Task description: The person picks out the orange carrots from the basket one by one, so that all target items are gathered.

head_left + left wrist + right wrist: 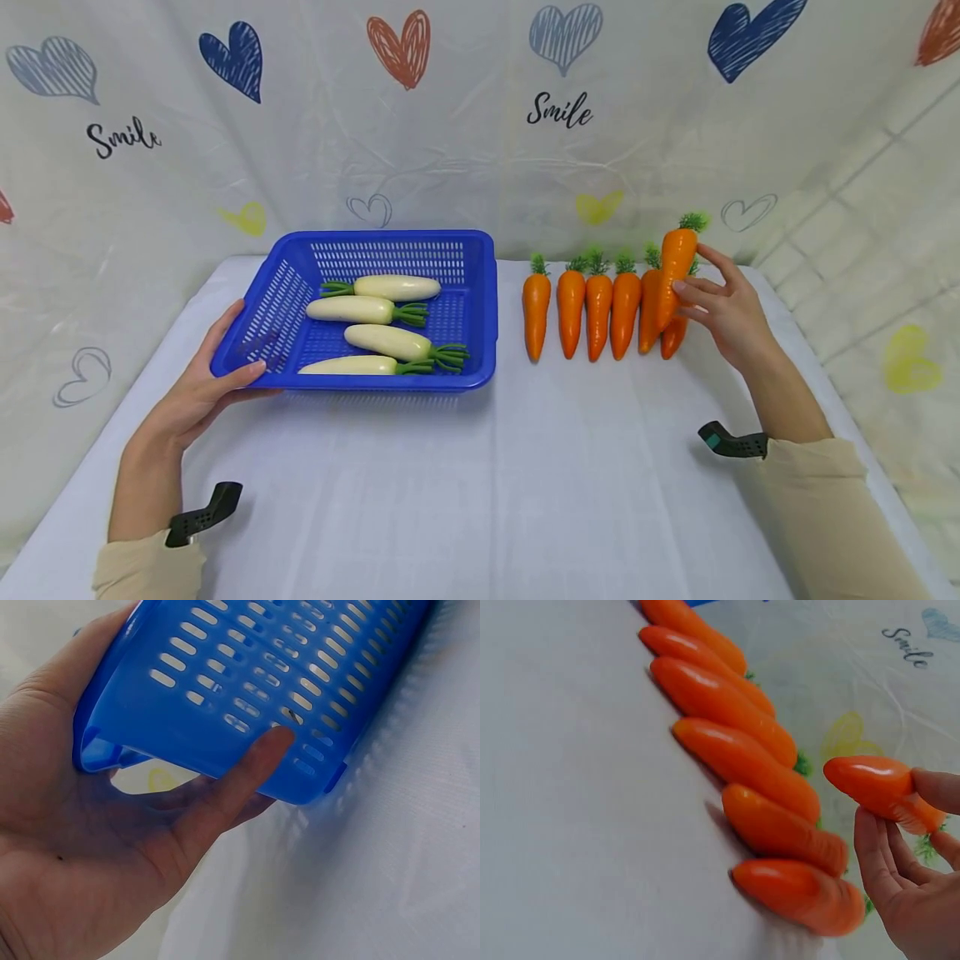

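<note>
My left hand (197,398) grips the front left corner of a blue plastic basket (489,333), thumb over the rim and fingers below it. In the left wrist view its fingers lie against the slotted wall. Inside the basket lie several white radishes with green stems, among them a radish (397,288) at the back. On the right, my right hand (731,317) pinches a carrot (678,258) between thumb and fingers, tip down, leafy top up. In the right wrist view this held carrot (870,780) is raised apart from the row of carrots.
Several orange carrots lie side by side right of the basket, from a carrot (536,317) at the left end to a partly covered carrot (672,337). A white cloth (480,500) covers the table. Behind hangs a curtain (465,125) with printed hearts.
</note>
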The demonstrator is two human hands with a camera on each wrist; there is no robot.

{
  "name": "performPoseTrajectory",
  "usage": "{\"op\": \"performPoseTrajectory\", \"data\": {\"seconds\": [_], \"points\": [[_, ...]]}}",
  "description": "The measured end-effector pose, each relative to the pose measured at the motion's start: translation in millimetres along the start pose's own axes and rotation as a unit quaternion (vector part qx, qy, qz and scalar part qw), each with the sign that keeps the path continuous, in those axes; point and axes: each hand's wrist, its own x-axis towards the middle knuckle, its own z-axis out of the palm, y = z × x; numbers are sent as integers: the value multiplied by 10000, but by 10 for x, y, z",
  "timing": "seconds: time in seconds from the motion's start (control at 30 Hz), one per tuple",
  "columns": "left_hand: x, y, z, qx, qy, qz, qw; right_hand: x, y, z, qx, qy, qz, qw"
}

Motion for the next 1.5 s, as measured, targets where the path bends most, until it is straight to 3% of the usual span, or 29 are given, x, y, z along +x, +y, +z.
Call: {"op": "performPoseTrajectory", "data": {"seconds": [0.37,1.0,1.13,1.3,1.5], "points": [[-10,17,9,42,18,-26,10000,-75,142,-361,-176,144,213,9995],[-12,11,14,44,57,-56,10000,-79,249,-575,-751,228,1054,9913],[-20,15,19,63,71,-64,9999,-83,250,-594,-1195,254,1106,9863],[-19,17,26,32,83,-57,9999,-90,260,-618,-2230,453,1060,9680],[-3,13,22,101,113,-59,9999,-99,271,-648,-1956,533,1064,9734]]}}
